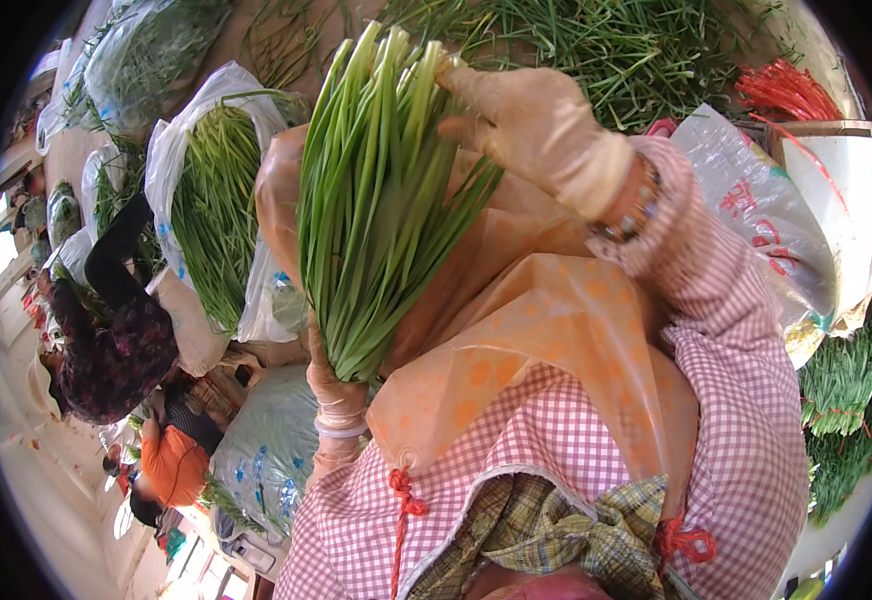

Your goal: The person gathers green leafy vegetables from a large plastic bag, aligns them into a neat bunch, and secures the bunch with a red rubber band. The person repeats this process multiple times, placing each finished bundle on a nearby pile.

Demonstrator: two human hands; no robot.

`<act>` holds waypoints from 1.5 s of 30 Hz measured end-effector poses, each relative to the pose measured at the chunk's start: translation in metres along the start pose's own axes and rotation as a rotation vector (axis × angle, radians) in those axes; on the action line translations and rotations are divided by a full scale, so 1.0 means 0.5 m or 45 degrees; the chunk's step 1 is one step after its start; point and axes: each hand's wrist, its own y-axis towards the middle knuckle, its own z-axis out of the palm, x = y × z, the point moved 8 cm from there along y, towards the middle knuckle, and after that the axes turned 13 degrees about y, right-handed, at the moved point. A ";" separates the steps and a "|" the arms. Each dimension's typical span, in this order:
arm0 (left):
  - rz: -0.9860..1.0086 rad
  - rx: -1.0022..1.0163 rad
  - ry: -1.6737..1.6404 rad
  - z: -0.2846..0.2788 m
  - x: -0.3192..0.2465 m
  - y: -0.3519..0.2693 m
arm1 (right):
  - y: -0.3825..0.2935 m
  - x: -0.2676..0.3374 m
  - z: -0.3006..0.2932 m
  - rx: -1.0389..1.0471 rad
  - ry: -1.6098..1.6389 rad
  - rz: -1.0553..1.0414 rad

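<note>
A thick bunch of green garlic chives stands in front of me, its pale cut stem ends at the top and its leaves hanging down. My left hand, gloved and with a pale bangle at the wrist, holds the bunch from behind and below near the leaf ends; most of its fingers are hidden. At the pale stem ends, on the right side, my gloved right hand touches the stems with its fingertips. Its thumb is slightly blurred, and I cannot tell whether it grips a stem. An orange-spotted plastic apron covers my lap.
Loose chives lie on the floor ahead. An open plastic bag of chives stands left, near a full bag. Right are red ties, a white sack and tied bundles. Several people work at left, one in dark clothing.
</note>
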 end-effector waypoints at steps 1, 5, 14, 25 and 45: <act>0.042 -0.003 0.074 0.000 -0.006 -0.002 | 0.011 -0.010 0.018 -0.024 0.064 -0.006; -0.191 -0.100 -0.481 -0.013 0.032 -0.009 | 0.055 -0.095 -0.003 0.067 -0.364 0.134; -0.099 -0.035 -0.417 0.000 0.007 -0.002 | 0.054 -0.030 -0.053 0.229 0.313 0.157; -0.186 -0.002 -0.521 0.011 0.015 -0.006 | 0.036 -0.185 -0.177 -0.726 0.649 0.728; 0.076 0.044 0.024 0.016 0.014 -0.008 | 0.033 0.018 -0.105 0.086 1.257 0.458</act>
